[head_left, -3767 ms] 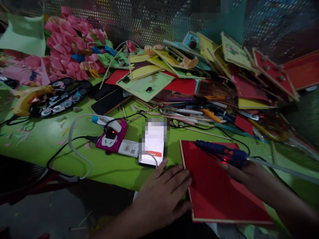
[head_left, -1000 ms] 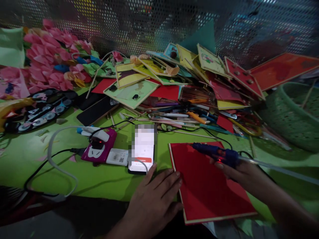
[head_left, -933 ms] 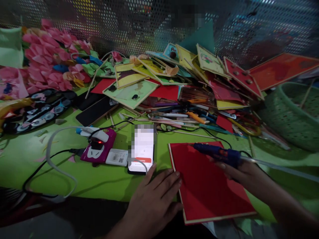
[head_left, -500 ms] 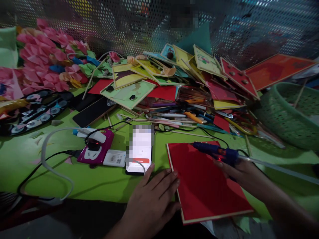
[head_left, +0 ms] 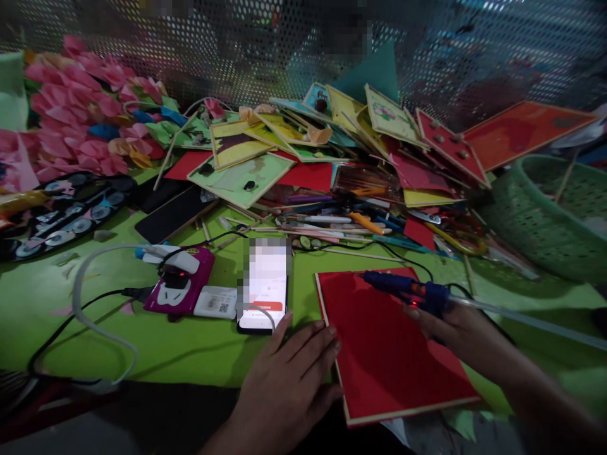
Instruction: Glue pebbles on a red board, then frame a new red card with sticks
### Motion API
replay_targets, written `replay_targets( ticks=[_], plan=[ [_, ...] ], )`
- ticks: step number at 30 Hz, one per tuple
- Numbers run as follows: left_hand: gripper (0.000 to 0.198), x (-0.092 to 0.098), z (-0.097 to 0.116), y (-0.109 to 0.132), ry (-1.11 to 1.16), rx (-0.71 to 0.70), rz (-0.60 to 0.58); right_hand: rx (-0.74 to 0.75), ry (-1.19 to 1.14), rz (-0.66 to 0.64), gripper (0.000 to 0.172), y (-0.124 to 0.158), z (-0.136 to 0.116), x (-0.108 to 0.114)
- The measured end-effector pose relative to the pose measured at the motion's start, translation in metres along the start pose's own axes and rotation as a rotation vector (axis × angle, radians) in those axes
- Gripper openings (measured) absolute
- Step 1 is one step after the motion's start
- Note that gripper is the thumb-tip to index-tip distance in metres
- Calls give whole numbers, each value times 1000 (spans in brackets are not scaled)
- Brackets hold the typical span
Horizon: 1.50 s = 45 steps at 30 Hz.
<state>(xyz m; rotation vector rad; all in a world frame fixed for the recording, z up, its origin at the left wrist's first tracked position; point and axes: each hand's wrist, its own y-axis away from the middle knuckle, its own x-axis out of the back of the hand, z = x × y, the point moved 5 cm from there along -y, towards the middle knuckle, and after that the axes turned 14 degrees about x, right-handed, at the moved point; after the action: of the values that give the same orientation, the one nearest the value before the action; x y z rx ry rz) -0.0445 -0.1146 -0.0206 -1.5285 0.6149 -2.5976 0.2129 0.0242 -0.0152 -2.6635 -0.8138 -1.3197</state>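
Now R hand [head_left: 443, 325] grips blue glue gun [head_left: 431, 295], nozzle nr far edge of red board [head_left: 393, 354]; L hand [head_left: 291, 373] flat, gripping nothing, fingers [head_left: 327, 338] on L rim. Board seems overhanging green table [head_left: 199, 360]; pressing near end cd tip it against likely-hot nozzle.

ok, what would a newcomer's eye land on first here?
Probably the lit phone, bright on the green table just beyond the left hand. Next, the red board at lower right, with the blue glue gun held over its far part in the right hand, a small red light glowing on it. Then the heap of pink paper pieces at upper left.
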Motion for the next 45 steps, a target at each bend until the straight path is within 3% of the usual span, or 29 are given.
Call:
replay_targets(
  ticks=[6,14,24,32,39,45],
  plan=[
    [37,-4,0,3,-10,-13,16,-6,-25,17,46,-1,5,-1],
    [35,-6,0,5,34,36,31,-55,8,63,56,13,29,7],
    [33,-5,-1,3,51,23,27,-34,-33,69,61,5,19,0],
    [32,2,1,-1,-7,-21,1,-48,-2,103,58,11,27,9],
    [30,6,3,-6,-23,-31,-3,-21,-46,93,56,8,15,4],
    [31,8,3,-8,-18,-45,6,-61,-60,104,55,13,27,9]
  ],
)
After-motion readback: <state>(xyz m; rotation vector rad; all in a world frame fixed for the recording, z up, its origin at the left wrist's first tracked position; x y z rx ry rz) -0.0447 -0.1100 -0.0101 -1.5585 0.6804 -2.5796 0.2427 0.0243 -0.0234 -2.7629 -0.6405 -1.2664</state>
